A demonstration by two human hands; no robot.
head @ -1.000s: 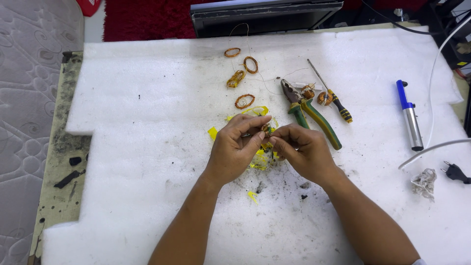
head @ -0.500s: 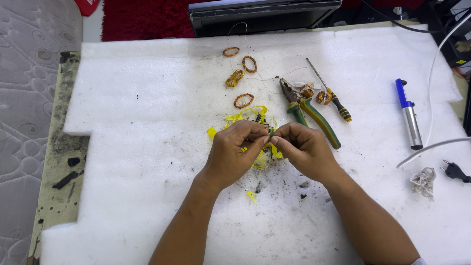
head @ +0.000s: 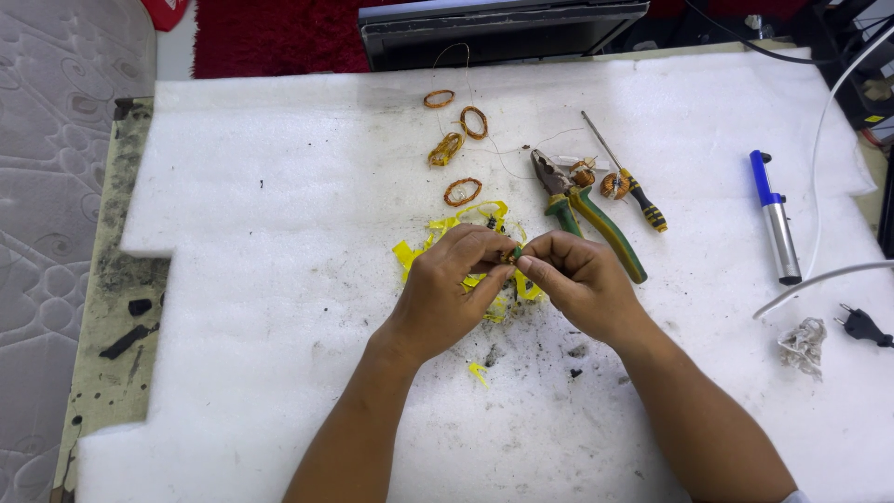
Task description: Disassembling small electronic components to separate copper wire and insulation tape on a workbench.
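1. Head view: left hand (head: 447,289) and right hand (head: 577,279) meet, fingertips pinching a small green-yellow piece (head: 514,253) above yellow scraps (head: 410,256) mid-worktop (head: 279,279).
2. Pliers (head: 587,210) lie just right; copper coils (head: 463,191) farther back.

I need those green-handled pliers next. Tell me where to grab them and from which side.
Take the pliers by the two green handles, about midway along. They lie flat, jaws pointing up-left, handles slanting down-right toward the right hand. Probably easiest to come from above on the right, clear of the screwdriver beside them.
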